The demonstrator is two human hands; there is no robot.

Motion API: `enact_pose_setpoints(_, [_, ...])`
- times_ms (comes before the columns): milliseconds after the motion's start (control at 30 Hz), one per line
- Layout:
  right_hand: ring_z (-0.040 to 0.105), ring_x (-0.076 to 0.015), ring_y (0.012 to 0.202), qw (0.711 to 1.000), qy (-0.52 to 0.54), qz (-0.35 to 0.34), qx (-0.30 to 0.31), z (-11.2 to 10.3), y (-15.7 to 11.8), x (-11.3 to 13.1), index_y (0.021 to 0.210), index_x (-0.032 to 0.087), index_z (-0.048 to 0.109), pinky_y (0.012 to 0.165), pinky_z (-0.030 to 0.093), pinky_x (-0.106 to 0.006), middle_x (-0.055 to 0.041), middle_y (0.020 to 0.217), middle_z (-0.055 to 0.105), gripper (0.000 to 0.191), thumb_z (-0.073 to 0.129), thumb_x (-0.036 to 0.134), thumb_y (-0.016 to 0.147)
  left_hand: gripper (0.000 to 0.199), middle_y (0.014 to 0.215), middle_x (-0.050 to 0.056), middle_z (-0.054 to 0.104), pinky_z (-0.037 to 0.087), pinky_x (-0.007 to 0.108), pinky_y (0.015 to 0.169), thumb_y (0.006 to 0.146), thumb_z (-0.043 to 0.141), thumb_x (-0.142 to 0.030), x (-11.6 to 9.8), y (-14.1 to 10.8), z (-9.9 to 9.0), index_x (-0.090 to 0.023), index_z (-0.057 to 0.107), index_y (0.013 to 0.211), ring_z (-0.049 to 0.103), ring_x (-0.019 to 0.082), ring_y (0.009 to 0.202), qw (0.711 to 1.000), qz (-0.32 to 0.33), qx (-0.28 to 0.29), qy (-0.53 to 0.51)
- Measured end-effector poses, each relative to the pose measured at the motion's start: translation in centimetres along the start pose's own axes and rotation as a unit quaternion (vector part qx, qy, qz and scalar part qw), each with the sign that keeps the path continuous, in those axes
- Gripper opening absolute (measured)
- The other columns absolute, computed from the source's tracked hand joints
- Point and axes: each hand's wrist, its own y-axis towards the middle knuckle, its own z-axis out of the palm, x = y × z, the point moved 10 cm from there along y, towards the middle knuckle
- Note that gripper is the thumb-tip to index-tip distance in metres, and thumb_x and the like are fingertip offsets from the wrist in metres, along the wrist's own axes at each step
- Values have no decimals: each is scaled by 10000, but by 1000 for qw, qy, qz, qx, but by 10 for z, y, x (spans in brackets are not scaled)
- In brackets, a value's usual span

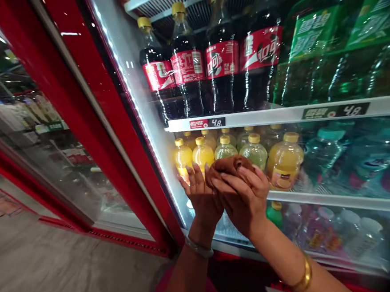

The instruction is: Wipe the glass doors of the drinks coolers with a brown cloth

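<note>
A crumpled brown cloth (227, 167) is bunched up in front of the drinks shelves. My right hand (246, 195), with a gold bangle on its wrist, has its fingers closed over the cloth. Just to the left, my left hand (202, 199) is raised with its fingers stretched and apart, a pale bangle on the wrist. The cloth and right hand overlap its edge, so I cannot tell whether the two hands touch. Behind them stand small bottles of yellow juice (204, 151) and a larger orange juice bottle (285, 159), partly covered by my hands.
Cola bottles (221, 61) and green soda bottles (310, 51) fill the upper shelf, whose white price rail (267, 117) runs above my hands. More bottles (323, 226) stand on the lower shelf. The red door frame (116, 127) borders the cooler at left.
</note>
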Motion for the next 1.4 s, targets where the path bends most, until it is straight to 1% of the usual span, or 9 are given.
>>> enact_pose_setpoints(133, [597, -197, 1231, 998, -12, -10, 63, -29, -30, -27, 1210, 343, 714, 1240, 374, -484, 19, 1092, 748, 357, 766, 218, 880, 764, 1739, 143, 71, -45, 705, 1275, 968, 433, -139, -16, 6, -2, -193, 153, 1678, -44, 330, 1629, 1000, 9, 2, -19])
enact_pose_setpoints(300, [577, -288, 1264, 994, -78, 72, 2, -80, -15, -73, 1134, 297, 729, 1188, 405, -606, -42, 1145, 701, 349, 836, 230, 809, 754, 1711, 125, 282, 4, 652, 1312, 971, 475, -228, -71, 7, 3, -205, 194, 1670, 82, 301, 1638, 996, 77, 8, -47])
enact_pose_setpoints(400, [536, -292, 1295, 994, -79, 81, -13, -70, -13, -66, 1155, 295, 707, 1197, 393, -609, -46, 1155, 686, 359, 816, 220, 821, 695, 1723, 129, 250, -24, 649, 1311, 1001, 414, -231, -83, 7, 3, -165, 211, 1663, 60, 283, 1642, 995, 76, -12, -57])
enact_pose_setpoints(600, [578, -210, 1186, 993, -80, -62, 62, -68, -58, -67, 1160, 345, 722, 1220, 424, -498, 18, 1051, 697, 349, 804, 225, 843, 701, 1729, 157, 221, -59, 630, 1309, 985, 446, -185, -87, 5, 0, -115, 249, 1655, 45, 302, 1643, 993, 76, -10, -94])
enact_pose_setpoints(800, [586, -320, 1274, 986, -128, 101, -43, -115, -26, -111, 1203, 288, 686, 1186, 406, -631, -68, 1183, 669, 464, 865, 273, 775, 758, 1616, 141, 490, -55, 511, 1343, 928, 567, -279, -139, -13, 11, -88, 336, 1624, 33, 238, 1646, 975, 169, 18, -145])
enact_pose_setpoints(933, [512, -300, 1332, 993, -91, 69, 3, -92, -27, -91, 1207, 299, 663, 1223, 383, -613, -53, 1163, 669, 355, 764, 242, 871, 781, 1662, 168, 400, 20, 522, 1351, 910, 470, -191, -144, -16, 15, -38, 246, 1642, 74, 234, 1643, 978, 154, -25, -140])
enact_pose_setpoints(1067, [567, -271, 1239, 992, -100, -26, 73, -107, -58, -107, 1138, 335, 708, 1220, 415, -564, -8, 1081, 688, 358, 805, 188, 826, 793, 1672, 174, 373, 23, 529, 1347, 902, 449, -185, -146, -13, 18, -24, 224, 1645, 114, 260, 1640, 978, 154, -13, -139])
enact_pose_setpoints(1233, [660, -295, 1130, 985, -158, 70, 0, -150, -43, -151, 1150, 299, 697, 1129, 462, -594, -59, 1114, 699, 400, 861, 316, 786, 715, 1543, 160, 572, -22, 507, 1350, 913, 458, -206, -151, -8, 21, -59, 364, 1607, 162, 215, 1633, 985, 147, -1, -91])
enact_pose_setpoints(1400, [631, -287, 1166, 988, -137, 69, 23, -127, -44, -127, 1140, 333, 692, 1162, 444, -590, -25, 1094, 696, 401, 865, 273, 783, 690, 1566, 185, 542, 20, 517, 1351, 941, 474, -224, -149, -9, 23, -44, 371, 1600, 105, 239, 1640, 989, 131, -5, -70])
